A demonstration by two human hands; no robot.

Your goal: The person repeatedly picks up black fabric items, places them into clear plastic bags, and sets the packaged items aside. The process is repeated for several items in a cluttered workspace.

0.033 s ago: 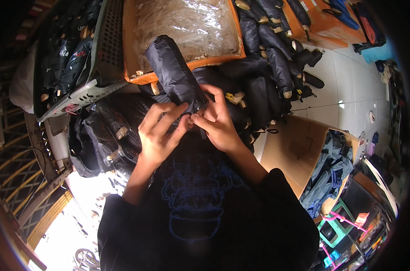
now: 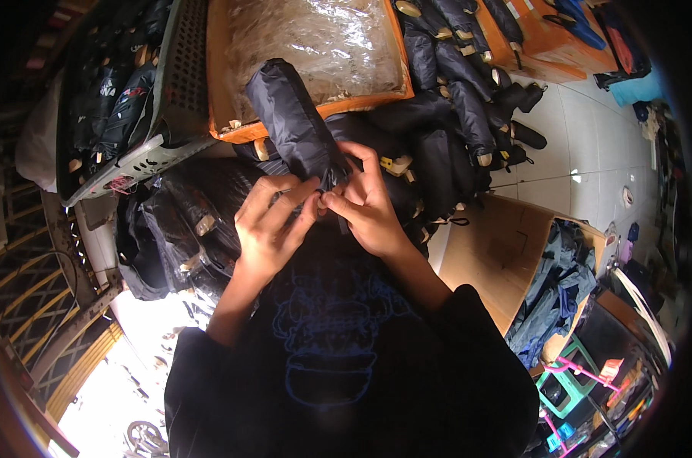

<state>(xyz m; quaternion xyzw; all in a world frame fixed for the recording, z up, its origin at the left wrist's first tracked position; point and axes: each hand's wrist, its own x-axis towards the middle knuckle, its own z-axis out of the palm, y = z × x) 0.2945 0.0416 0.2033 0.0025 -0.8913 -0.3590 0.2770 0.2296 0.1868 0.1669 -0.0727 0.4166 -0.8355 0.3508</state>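
Note:
A stuffed, cylindrical black fabric pouch [image 2: 289, 114] slants up and away from my hands, its closed end over the edge of the orange box. Its gathered near end is pinched by both hands. My left hand [image 2: 273, 217] holds the gathered cloth from the left with thumb and fingertips. On the other side, my right hand [image 2: 369, 202] has its thumb close to the left fingertips and its fingers curled behind the pouch. Something small and pale shows between the fingertips, too small to make out. A dark strip hangs below the gathered end.
An orange-edged box [image 2: 403, 72] lined with clear plastic stands ahead. Left of it is a grey crate [image 2: 187, 84] of black bundles. More black pouches [image 2: 468, 114] lie heaped to the right. A cardboard box [image 2: 498, 252] with dark blue cloth and a green stool [image 2: 579, 382] are at right.

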